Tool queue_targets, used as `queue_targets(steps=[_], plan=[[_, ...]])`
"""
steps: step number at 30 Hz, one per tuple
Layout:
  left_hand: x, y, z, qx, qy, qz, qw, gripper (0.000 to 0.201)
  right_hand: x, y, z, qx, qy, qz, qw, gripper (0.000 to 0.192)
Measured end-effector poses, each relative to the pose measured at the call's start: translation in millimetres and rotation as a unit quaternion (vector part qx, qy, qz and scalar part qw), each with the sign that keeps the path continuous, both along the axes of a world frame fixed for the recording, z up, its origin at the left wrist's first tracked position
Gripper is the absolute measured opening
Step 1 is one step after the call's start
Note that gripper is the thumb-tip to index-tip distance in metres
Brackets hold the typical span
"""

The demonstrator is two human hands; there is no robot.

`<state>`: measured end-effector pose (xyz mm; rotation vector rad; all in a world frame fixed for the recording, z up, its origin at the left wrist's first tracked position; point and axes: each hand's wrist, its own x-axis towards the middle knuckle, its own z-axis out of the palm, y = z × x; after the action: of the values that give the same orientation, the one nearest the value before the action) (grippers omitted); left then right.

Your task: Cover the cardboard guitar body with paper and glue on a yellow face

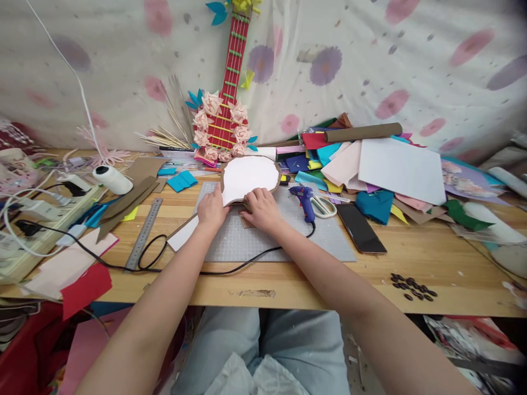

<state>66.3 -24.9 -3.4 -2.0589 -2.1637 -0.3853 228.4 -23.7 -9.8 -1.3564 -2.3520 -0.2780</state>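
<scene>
Just ahead of my two hands, above a grey cutting mat [333, 247] on the wooden tabletop [263, 281], lies a rounded cardboard piece [251, 175], brown at the rim and white on its upper face. My left hand [212, 208] holds it at the near left corner, fingers drawn in on the edge; my right hand [261, 208] holds the near edge towards the right, fingers bent over the rim, its thumb not clearly visible.

Principal relation: the piece extends forward from both hands, its broader way apparently running left to right. Both hands touch it, so neither is nearer. A white strip [181, 233] with a brown edge lies to the left of my left hand, slanting down behind the forearm; whether it joins the piece cannot be told.

Surroundings: to the right of my right hand lie a blue glue gun [303, 203], white-handled scissors [329, 207] and, farther out, a dark phone [361, 229]. Left of my left hand, beyond the strip, rests a metal ruler [145, 233]. Beyond both hands, a red toy guitar [224, 123] stands upright, slightly tilted, trimmed with pink flowers.
</scene>
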Motion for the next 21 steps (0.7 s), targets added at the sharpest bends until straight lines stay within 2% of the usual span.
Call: queue_targets(steps=[6, 11, 17, 21], plan=[[-1.9, 1.2, -1.2, -0.026, -0.002, 0.030, 0.999, 0.079, -11.7, 17.0, 3.5, 0.005, -0.037, 0.017, 0.999, 0.019], [-0.7, -3.0, 3.1, -0.036, 0.005, 0.012, 0.999, 0.074, -9.4, 21.0, 14.8, -0.010, -0.071, 0.047, 0.996, 0.021], [4.1, -8.0, 7.1, -0.039, -0.013, 0.016, 0.999, 0.062, -11.4, 22.2, 24.8, -0.056, -0.109, 0.023, 0.992, 0.024], [8.1, -9.0, 8.8, -0.043, -0.031, 0.033, 0.998, 0.060, -14.5, 23.6, 28.6, -0.057, -0.132, 0.020, 0.989, 0.025]])
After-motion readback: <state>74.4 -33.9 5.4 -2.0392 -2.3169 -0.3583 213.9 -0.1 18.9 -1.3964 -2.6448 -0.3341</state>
